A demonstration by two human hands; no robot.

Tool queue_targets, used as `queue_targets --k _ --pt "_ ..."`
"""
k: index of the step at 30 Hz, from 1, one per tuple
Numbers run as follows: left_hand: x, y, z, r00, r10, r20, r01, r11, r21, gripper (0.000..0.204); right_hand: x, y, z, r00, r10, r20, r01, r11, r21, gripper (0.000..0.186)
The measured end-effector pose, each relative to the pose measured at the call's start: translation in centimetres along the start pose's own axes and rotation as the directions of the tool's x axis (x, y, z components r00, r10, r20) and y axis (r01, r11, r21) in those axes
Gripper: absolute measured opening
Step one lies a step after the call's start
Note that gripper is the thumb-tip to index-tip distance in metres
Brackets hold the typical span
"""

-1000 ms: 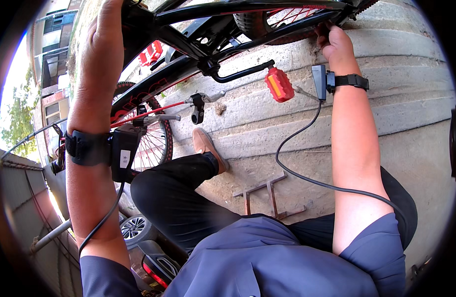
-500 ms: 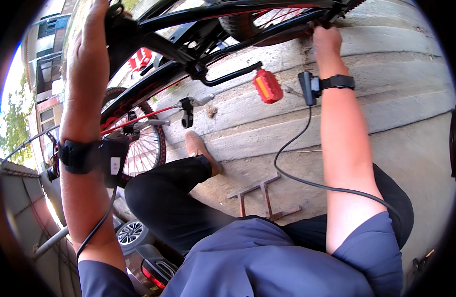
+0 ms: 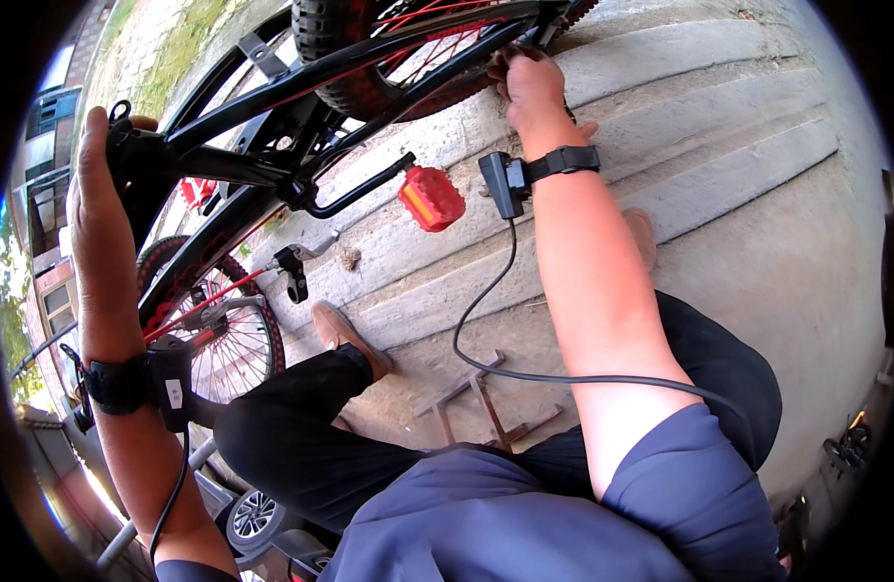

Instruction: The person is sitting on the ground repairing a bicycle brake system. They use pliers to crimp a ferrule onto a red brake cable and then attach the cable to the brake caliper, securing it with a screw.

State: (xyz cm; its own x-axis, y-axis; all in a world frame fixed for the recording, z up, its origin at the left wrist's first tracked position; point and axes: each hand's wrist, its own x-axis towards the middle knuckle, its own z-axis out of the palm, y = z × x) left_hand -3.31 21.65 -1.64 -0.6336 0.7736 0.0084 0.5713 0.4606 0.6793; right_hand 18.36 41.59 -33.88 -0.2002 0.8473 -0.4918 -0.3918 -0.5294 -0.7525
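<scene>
A black bicycle frame [image 3: 235, 165] with red cables lies tilted across the upper left. My left hand [image 3: 105, 194] is against the frame's left end, by the clamp; its thumb side shows and the other fingers are partly hidden behind the tube. Up at the top, my right hand [image 3: 534, 89] is closed at the tube's end beside the knobby-tyred wheel [image 3: 338, 68]. What its fingertips pinch is hidden. Between the hands, a crank arm carries a red pedal [image 3: 432, 199] with a yellow reflector. A brake lever [image 3: 293, 272] hangs below the frame on a red cable.
Another spoked wheel [image 3: 235, 339] stands at left, by my shoe [image 3: 342, 335]. A rusty metal frame [image 3: 487, 400] lies on the floor between my legs. Concrete steps [image 3: 660, 126] run behind. Cabled devices are strapped on both wrists. Part of a car wheel [image 3: 255, 519] shows at lower left.
The view has shifted, so the bicycle and both hands sit further left and lower. More of the upper wheel shows. Both hands keep their places on the bicycle.
</scene>
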Motion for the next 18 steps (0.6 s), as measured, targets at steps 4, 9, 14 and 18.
queue_targets --k 4,9,14,18 --pt "0.3 0.1 0.5 0.998 -0.056 -0.033 0.055 0.998 -0.032 0.056 0.0 0.5 0.0 0.995 -0.085 -0.05 0.083 0.996 -0.043 0.019" --pt "0.0 0.3 0.1 0.994 -0.103 -0.044 0.1 0.993 -0.064 0.056 -1.7 -1.3 0.5 0.992 0.107 -0.059 -0.106 0.994 0.022 0.011" --pt "0.0 0.5 0.7 0.994 -0.098 -0.057 0.095 0.994 -0.054 0.054 -1.2 -1.4 0.5 0.991 0.132 -0.034 -0.13 0.99 0.049 0.01" --pt "0.3 0.1 -0.2 0.991 -0.133 -0.007 0.132 0.989 -0.066 0.058 -0.5 -1.0 0.4 0.99 0.142 0.006 -0.142 0.983 0.117 0.009"
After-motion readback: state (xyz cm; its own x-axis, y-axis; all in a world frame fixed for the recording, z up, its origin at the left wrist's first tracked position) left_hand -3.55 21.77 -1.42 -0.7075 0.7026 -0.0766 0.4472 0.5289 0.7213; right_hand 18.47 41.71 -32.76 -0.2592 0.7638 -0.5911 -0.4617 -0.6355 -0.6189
